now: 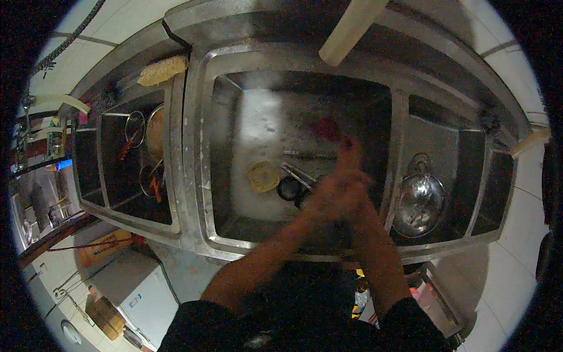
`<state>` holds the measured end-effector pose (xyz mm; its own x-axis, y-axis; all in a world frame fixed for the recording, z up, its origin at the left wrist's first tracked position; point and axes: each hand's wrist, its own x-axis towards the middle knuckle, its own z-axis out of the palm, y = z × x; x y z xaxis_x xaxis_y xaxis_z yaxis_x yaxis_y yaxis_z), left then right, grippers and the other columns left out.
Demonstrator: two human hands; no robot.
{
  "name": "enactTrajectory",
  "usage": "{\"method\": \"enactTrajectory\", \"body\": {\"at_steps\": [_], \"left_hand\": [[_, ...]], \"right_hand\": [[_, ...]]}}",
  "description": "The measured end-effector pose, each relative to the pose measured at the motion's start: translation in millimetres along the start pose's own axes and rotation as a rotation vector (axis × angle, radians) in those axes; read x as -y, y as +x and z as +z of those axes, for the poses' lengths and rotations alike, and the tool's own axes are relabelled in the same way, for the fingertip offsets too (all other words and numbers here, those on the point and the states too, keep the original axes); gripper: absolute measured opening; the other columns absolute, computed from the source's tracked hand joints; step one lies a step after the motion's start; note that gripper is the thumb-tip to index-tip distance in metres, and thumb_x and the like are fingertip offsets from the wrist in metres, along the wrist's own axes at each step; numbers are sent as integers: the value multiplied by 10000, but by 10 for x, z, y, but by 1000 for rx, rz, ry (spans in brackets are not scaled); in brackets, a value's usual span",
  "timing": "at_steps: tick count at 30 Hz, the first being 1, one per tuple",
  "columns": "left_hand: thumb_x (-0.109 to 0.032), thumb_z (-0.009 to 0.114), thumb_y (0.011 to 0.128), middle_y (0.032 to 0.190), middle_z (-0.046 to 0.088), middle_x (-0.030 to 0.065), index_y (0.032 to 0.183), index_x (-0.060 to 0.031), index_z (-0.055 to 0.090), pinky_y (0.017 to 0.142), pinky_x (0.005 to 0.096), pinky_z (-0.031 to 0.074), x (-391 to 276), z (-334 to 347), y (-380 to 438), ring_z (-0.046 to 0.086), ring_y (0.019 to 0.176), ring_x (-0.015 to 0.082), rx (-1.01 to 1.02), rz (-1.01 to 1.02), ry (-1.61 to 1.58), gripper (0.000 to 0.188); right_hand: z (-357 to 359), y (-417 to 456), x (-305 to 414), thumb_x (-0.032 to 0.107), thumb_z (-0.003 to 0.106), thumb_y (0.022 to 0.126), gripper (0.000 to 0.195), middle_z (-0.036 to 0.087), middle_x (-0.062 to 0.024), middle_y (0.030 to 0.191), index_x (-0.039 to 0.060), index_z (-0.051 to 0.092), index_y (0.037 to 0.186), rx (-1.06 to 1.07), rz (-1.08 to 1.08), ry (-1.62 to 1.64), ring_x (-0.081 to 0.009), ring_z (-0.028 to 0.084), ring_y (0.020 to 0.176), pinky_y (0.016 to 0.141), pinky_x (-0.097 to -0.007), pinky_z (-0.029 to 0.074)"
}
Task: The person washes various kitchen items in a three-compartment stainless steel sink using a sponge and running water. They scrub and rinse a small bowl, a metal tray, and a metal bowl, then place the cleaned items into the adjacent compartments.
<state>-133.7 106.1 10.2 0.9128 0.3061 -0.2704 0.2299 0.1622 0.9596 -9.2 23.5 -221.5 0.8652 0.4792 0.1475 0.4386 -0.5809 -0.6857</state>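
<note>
Both my hands are over the middle basin of a stainless steel sink (193, 145), close together and blurred. My left hand (332, 191) crosses toward the right one and seems to touch it. My right hand (354, 176) reaches a little further up, toward a dark red item (325, 129) whose kind is unclear. Blur hides whether either hand holds anything. Left of my hands, on the basin floor, lie a round yellowish object (263, 176), a dark round object (290, 188) and a thin pale-metal utensil (299, 172), partly covered by my left hand.
A pale spout (352, 33) juts over the basin from the far side. At left, a yellowish scrubber (162, 71) rests on the ledge; utensils with orange handles (155, 187) are in the left basin. A shiny metal bowl (420, 204) sits in the right basin.
</note>
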Motion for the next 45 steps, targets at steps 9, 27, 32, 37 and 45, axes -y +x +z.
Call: {"method": "enactTrajectory", "body": {"at_steps": [9,27,32,37,45], "left_hand": [[-110,687,819,1194,675,183,1200,-56,651,923,491,525,1338,-2274,-373,637,1110,399,149,-146,1364,386],[-288,579,1024,1008,708,113,1277,15,628,723,403,548,1520,-2389,1091,659,828,207,-671,-143,8,398],[-243,588,1007,984,713,112,1167,9,668,719,419,546,1454,-1983,1249,651,806,219,-679,-165,-47,308],[-197,600,974,998,726,146,1174,26,691,815,422,538,1527,-1846,1152,671,886,264,-727,195,202,313],[-254,670,910,1158,727,199,1203,-23,702,914,464,552,968,-2084,1422,689,1033,387,198,-40,838,375]], "right_hand": [[407,531,715,390,661,953,440,668,-136,1295,133,648,1309,364,11,-256,-382,653,1161,1007,-493,516],[613,867,511,369,728,922,492,675,-152,1240,66,609,1291,29,120,-169,-340,662,1092,977,-438,524],[844,532,1119,385,763,902,530,683,-148,1217,26,610,1261,205,363,337,-313,672,1060,957,-419,531],[975,349,1560,366,796,888,561,686,-147,1209,-9,601,1258,115,412,533,-289,676,1047,948,-406,536],[868,587,622,195,777,875,536,675,-168,1256,13,580,1339,550,79,393,-333,668,1115,948,-442,543]]}}
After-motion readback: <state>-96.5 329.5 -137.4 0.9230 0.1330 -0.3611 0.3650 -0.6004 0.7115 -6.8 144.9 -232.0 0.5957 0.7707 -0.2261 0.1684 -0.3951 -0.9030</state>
